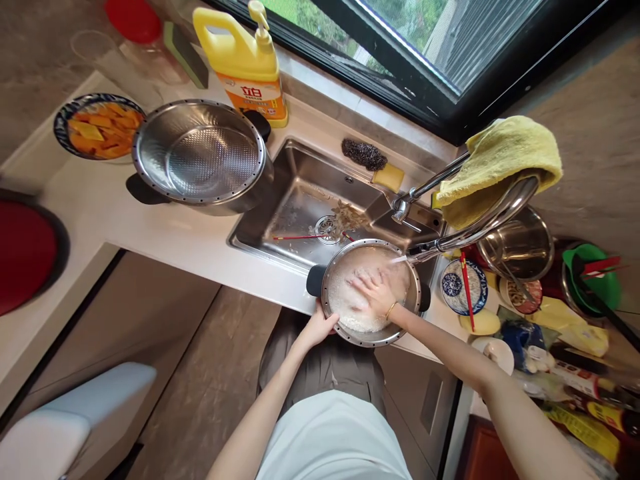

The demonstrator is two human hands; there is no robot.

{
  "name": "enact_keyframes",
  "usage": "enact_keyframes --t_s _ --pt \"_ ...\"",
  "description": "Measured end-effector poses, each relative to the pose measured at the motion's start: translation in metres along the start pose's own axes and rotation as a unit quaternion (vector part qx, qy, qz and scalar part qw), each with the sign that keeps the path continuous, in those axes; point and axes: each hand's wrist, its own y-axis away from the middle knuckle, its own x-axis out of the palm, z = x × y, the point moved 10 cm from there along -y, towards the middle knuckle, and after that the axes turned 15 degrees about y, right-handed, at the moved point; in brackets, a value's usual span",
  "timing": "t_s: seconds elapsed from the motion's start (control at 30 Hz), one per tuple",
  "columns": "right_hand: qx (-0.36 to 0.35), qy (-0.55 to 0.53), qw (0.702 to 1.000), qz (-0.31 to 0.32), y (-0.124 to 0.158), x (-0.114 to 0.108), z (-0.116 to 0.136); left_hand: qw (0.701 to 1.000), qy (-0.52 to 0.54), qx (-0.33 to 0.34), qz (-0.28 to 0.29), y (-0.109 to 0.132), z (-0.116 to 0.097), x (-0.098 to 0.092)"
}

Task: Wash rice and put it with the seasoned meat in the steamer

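A steel pot (pixel 413 288) with black side handles sits at the front edge of the sink, holding white rice (pixel 367 324) under cloudy water. My left hand (pixel 323 327) grips the pot's near left rim, thumb on top and the fingers mostly hidden beneath. Inside the pot, my right hand (pixel 376 295) lies spread over the rice, its fingertips partly under the water. Water runs from the chrome faucet (pixel 425 252) into the pot, just beyond the right hand. A yellow cloth (pixel 505 160) is draped over the faucet's neck.
Food scraps (pixel 347 219) and a red chopstick (pixel 300 237) lie in the sink (pixel 295 193). Left of it stand a steamer pot (pixel 210 157), a detergent jug (pixel 250 73) and a plate of orange chunks (pixel 103 130). Bowls and bottles crowd the right counter, beside a patterned plate (pixel 454 285).
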Motion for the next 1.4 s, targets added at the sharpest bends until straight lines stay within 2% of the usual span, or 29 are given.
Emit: enact_keyframes --t_s 0.07,0.2,0.3,0.43,0.63,0.7,0.8,0.9,0.97,1.03,1.07,1.13,1.2,1.27,1.4 --pt "0.026 -0.004 0.999 0.019 0.004 0.005 -0.003 1.0 -0.003 0.003 0.002 -0.001 0.001 -0.001" --pt "-0.041 -0.01 0.999 0.012 -0.005 0.004 0.017 1.0 -0.005 0.014 0.007 -0.004 0.004 -0.003" --pt "-0.003 -0.009 1.0 0.005 -0.011 0.001 0.01 1.0 -0.005 0.02 0.009 -0.005 0.006 -0.004" --pt "-0.006 -0.013 1.0 0.0 -0.012 -0.001 0.009 1.0 -0.004 0.018 0.009 -0.002 0.001 -0.001" --pt "0.004 -0.017 0.999 0.04 -0.006 0.005 0.009 1.0 -0.015 0.008 0.009 0.003 -0.006 0.002" --pt "0.021 -0.013 0.998 0.049 0.001 -0.001 0.01 1.0 -0.023 0.014 0.01 0.002 -0.005 0.002" --pt "-0.01 -0.009 0.998 0.064 0.013 -0.019 0.016 0.999 -0.027 0.014 0.012 0.0 -0.003 0.001" --pt "0.016 -0.026 0.993 0.114 0.012 -0.03 -0.003 0.999 -0.026 0.013 0.014 -0.002 -0.001 0.0" --pt "0.029 -0.039 0.995 0.084 -0.001 -0.039 -0.019 0.999 -0.026 0.012 0.014 -0.002 -0.001 0.0" --pt "0.039 -0.032 0.999 0.003 -0.019 -0.048 -0.033 0.999 -0.025 0.013 0.014 -0.003 0.0 0.0" --pt "0.036 -0.025 0.999 -0.029 -0.027 -0.048 -0.035 0.999 -0.025 0.014 0.015 -0.003 0.001 0.0" --pt "0.006 -0.018 0.999 -0.048 -0.039 -0.036 -0.03 0.999 -0.022 0.018 0.017 -0.005 0.002 0.0" --pt "-0.018 -0.024 0.999 -0.029 -0.045 -0.019 -0.02 0.999 -0.021 0.023 0.02 -0.006 0.003 -0.001" --pt "-0.004 -0.029 1.0 -0.004 -0.045 -0.007 -0.018 0.999 -0.023 0.022 0.021 -0.007 0.004 -0.001" --pt "0.005 -0.036 0.999 0.016 -0.035 -0.002 -0.018 0.999 -0.021 0.014 0.024 -0.006 0.005 -0.001"
